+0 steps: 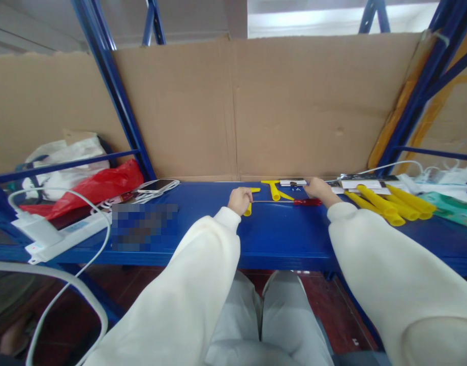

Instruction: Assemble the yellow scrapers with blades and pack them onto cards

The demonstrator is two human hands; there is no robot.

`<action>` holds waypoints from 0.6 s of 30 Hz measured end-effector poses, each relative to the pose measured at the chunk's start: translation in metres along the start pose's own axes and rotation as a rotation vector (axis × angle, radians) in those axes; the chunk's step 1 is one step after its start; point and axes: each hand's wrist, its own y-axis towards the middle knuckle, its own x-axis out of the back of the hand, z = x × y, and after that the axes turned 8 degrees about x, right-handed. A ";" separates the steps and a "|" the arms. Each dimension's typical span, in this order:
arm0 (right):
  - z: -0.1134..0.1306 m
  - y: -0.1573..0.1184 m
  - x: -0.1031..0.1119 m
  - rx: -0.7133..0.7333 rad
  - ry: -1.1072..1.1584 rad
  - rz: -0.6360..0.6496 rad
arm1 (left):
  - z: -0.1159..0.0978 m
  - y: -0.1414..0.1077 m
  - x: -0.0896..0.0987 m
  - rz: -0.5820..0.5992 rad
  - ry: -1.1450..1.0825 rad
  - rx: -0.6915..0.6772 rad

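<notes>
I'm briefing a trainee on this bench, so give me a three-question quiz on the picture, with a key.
1. True or false: the left hand is holding a yellow piece.
2. The handle of the screwdriver is: (a) blue, (b) red, (c) white.
3. Fill in: the cluster of yellow tubes is nearer the person's ____ hand.

Key: 1 true; 2 b; 3 right.

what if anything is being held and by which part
The left hand holds a yellow T-piece by its upper left part. The right hand is by the red screwdriver handle; whether it grips cannot be told.
</notes>
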 end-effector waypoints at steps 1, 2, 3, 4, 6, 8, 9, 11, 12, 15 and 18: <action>0.001 0.004 -0.001 -0.027 -0.008 0.012 | 0.000 0.000 0.000 0.005 0.000 -0.010; 0.002 0.009 -0.002 -0.061 -0.016 0.027 | 0.000 -0.001 0.001 0.011 0.001 -0.020; 0.004 0.013 -0.003 -0.097 -0.024 0.036 | -0.001 -0.001 0.001 0.018 0.005 -0.027; 0.006 0.018 -0.004 -0.116 -0.032 0.034 | -0.001 -0.001 0.001 0.023 0.008 -0.033; 0.010 0.028 -0.007 -0.138 -0.052 0.033 | 0.000 -0.001 0.001 0.024 0.023 -0.042; 0.013 0.039 -0.010 -0.145 -0.079 0.046 | 0.000 -0.001 0.001 0.009 0.042 -0.052; 0.014 0.044 -0.012 -0.147 -0.091 0.055 | 0.000 -0.001 0.001 0.003 0.052 -0.057; 0.014 0.052 -0.015 -0.162 -0.110 0.072 | -0.001 -0.001 0.001 -0.014 0.070 -0.061; 0.014 0.056 -0.016 -0.169 -0.116 0.079 | -0.001 -0.001 0.000 -0.022 0.075 -0.060; 0.010 0.062 -0.022 -0.177 -0.115 0.094 | -0.002 -0.003 0.000 -0.040 0.076 -0.061; 0.006 0.066 -0.027 -0.171 -0.108 0.091 | -0.002 -0.005 -0.002 -0.045 0.073 -0.058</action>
